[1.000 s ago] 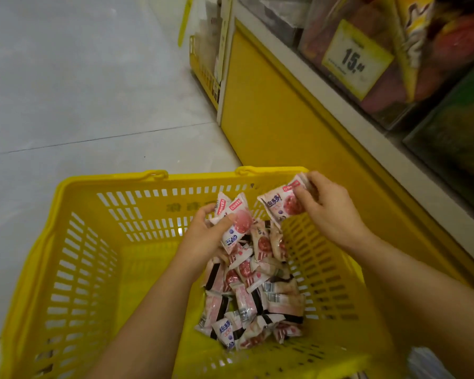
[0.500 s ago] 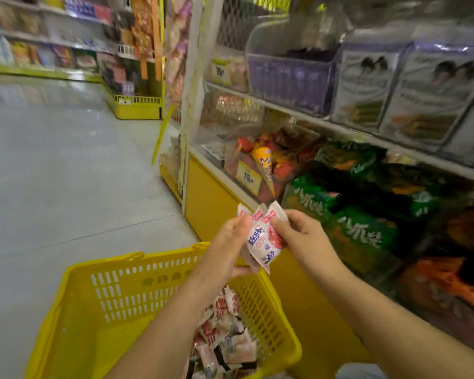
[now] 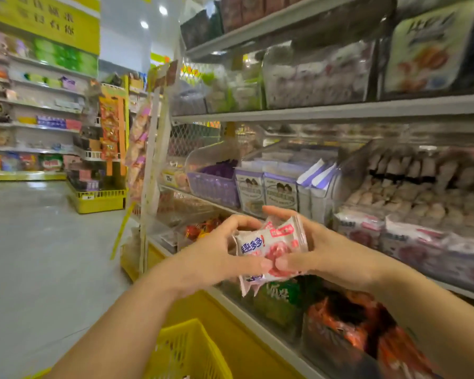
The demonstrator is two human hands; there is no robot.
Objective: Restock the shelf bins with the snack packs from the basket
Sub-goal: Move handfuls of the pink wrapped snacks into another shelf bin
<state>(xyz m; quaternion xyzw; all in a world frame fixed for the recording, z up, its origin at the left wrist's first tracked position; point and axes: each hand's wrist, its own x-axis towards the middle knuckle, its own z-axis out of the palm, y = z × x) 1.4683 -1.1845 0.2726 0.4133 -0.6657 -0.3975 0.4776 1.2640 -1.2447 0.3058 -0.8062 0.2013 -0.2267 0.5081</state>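
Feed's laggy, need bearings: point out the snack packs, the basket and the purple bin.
snack packs [image 3: 266, 243], head view, top wrapper's front
basket [image 3: 186, 348], head view, yellow mesh wall
purple bin [image 3: 212, 188], head view, front wall

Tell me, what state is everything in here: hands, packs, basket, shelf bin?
Left hand: gripping the snack packs.
Right hand: gripping the same packs.
Snack packs: bunched between both hands, not yet shelved.
Yellow basket: below the arms, contents out of view.
Clear bin: holding pink packs, blurred.
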